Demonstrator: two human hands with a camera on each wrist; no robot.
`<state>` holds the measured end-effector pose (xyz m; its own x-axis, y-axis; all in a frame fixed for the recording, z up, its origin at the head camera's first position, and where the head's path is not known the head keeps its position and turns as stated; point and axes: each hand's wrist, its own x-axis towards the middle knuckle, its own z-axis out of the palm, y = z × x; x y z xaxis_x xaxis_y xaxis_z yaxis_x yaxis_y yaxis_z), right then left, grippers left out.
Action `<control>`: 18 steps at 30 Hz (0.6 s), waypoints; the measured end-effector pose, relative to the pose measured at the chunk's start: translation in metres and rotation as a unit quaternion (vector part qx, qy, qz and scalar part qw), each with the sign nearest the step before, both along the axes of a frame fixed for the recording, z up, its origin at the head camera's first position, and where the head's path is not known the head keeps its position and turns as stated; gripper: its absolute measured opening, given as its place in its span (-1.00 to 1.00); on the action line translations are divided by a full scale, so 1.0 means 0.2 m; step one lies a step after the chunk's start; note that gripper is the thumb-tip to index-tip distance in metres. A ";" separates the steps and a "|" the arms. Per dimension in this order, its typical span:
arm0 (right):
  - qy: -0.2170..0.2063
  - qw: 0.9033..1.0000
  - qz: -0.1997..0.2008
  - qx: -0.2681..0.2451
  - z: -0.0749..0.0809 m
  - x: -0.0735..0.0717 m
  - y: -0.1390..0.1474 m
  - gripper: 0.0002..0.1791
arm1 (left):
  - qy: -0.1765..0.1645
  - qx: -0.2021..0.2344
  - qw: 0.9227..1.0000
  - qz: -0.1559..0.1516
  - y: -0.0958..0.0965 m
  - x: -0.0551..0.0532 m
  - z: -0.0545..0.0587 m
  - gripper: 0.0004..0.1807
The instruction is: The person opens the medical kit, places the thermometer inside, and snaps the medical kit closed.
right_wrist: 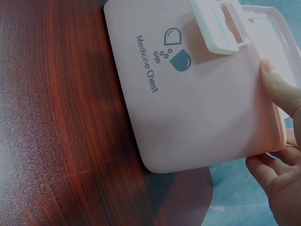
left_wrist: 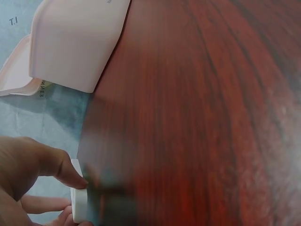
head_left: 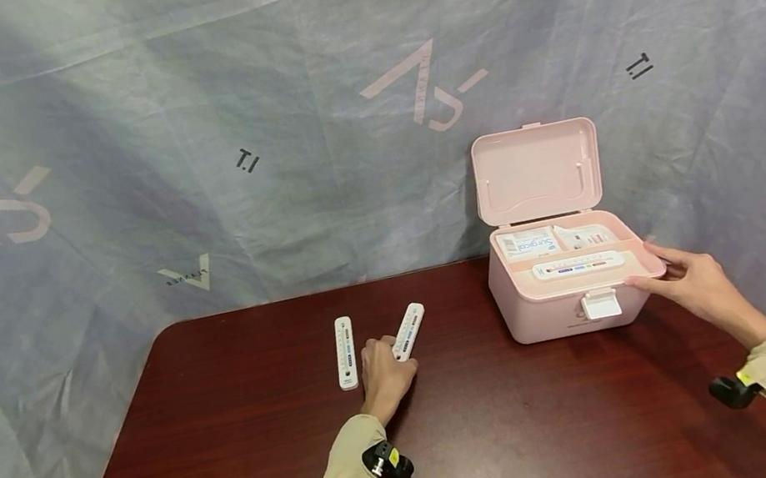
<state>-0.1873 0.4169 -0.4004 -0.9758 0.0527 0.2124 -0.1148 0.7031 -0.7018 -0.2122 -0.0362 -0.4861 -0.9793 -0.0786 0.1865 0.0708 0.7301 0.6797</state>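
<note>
Head view: your left grip [head_left: 386,372], nearly closed, pinches one thermometer [head_left: 410,329]; your right grip [head_left: 700,289], wider, clasps the medicine chest [head_left: 539,319], presumably to steady it.

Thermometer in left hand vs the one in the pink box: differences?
The held thermometer is pinched by the left hand; the boxed thermometer is untouched. In the head view, the held one slants steeply; the boxed one lies nearly level, in the pink box. Both are white with printed scales.
</note>
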 end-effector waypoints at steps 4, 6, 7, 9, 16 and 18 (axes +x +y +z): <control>0.003 1.000 -0.002 0.004 -0.01 0.00 0.00 -0.14 | 0.005 -0.006 1.000 -0.007 -0.01 0.00 0.00 -0.61; 0.002 1.000 -0.003 0.007 -0.01 -0.01 0.00 -0.14 | 0.007 -0.008 1.000 -0.011 -0.01 0.00 0.00 -0.59; 0.002 1.000 -0.004 0.008 -0.01 -0.01 0.00 -0.13 | 0.007 -0.009 1.000 -0.014 -0.01 0.00 0.00 -0.57; -0.001 1.000 -0.009 0.006 0.00 -0.01 0.00 -0.13 | 0.006 -0.009 1.000 -0.018 -0.01 0.01 0.01 -0.55; 0.006 1.000 -0.010 -0.001 -0.01 0.00 0.00 -0.14 | 0.000 -0.007 1.000 -0.030 -0.01 0.02 0.02 -0.52; 0.007 1.000 -0.009 -0.002 -0.01 0.00 0.00 -0.14 | -0.001 -0.007 0.999 -0.035 -0.01 0.03 0.03 -0.51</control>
<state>-0.1880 0.4165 -0.4019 -0.9717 0.0717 0.2251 -0.1111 0.7024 -0.7031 -0.2062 -0.0385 -0.4796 -0.9828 -0.0081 0.1846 0.1198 0.7326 0.6700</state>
